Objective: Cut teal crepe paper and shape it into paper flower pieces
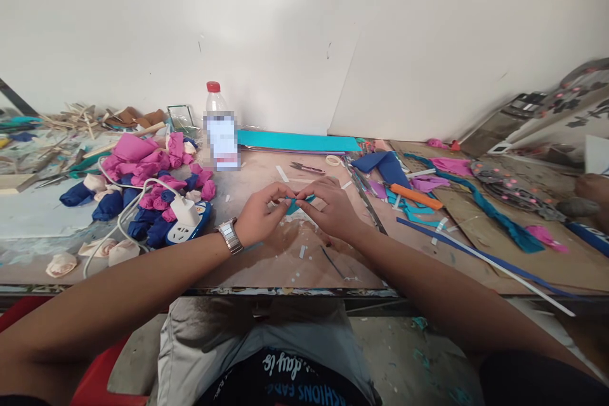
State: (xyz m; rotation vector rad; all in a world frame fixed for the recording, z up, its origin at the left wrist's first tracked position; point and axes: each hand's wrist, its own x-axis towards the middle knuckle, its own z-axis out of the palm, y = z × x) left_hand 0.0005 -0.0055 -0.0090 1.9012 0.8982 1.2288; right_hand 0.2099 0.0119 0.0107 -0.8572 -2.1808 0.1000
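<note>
Just above the middle of the table, my left hand (267, 208) and my right hand (332, 206) meet fingertip to fingertip. Both pinch a small teal strip (294, 205), most of it hidden behind the fingers; I cannot tell whether it is paper or cloth. A metal watch sits on my left wrist. Beyond the hands lie a slim pen-like tool (307, 168) and a ring of tape (333, 160). Small white scraps (302, 252) and a thin dark strip (332, 262) rest on the table close below the hands.
Pink, navy and cream fabric rosettes (143, 168) pile up at left around a power strip (190, 225) with a white cable. A bottle (216, 101) stands behind a phone. Right are an orange-handled cutter (416, 196), coloured strips and another person's hand (592, 193).
</note>
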